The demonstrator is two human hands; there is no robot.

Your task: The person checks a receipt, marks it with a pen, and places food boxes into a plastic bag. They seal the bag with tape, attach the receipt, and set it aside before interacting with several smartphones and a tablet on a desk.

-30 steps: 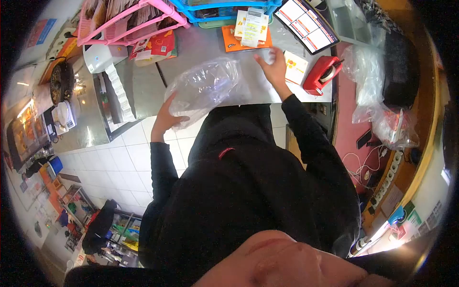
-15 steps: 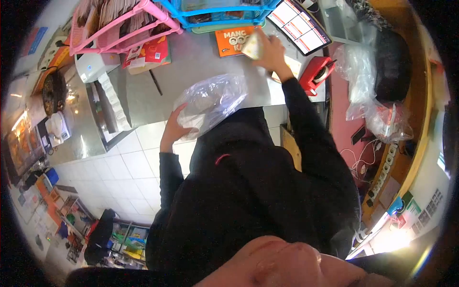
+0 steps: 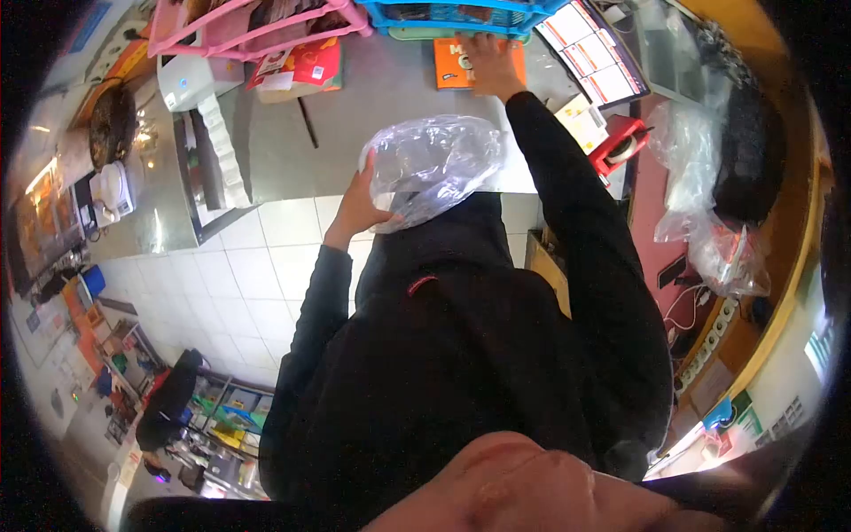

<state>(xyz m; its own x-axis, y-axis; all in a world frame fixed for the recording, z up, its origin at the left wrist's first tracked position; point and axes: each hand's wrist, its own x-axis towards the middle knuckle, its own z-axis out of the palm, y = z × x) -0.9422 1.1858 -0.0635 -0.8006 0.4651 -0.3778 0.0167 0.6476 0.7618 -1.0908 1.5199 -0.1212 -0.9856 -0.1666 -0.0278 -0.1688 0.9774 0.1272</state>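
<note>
Head view: the clear plastic bag (image 3: pixel 434 160) was found clenched in the left hand (image 3: pixel 363 206) at the worktop (image 3: pixel 372 106) edge, while the right hand (image 3: pixel 486 60), moved forward since the preceding frame, was laid on the orange packet (image 3: pixel 452 73), its grip not discernible.

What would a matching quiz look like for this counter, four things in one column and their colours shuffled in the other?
Things:
1. plastic bag in the left hand
2. tape dispenser
3. slatted basket at the far left of the counter
4. flat packet under the right hand

Colours:
A. orange
B. clear
C. red
D. pink

Pairs: 1-B, 2-C, 3-D, 4-A
</note>
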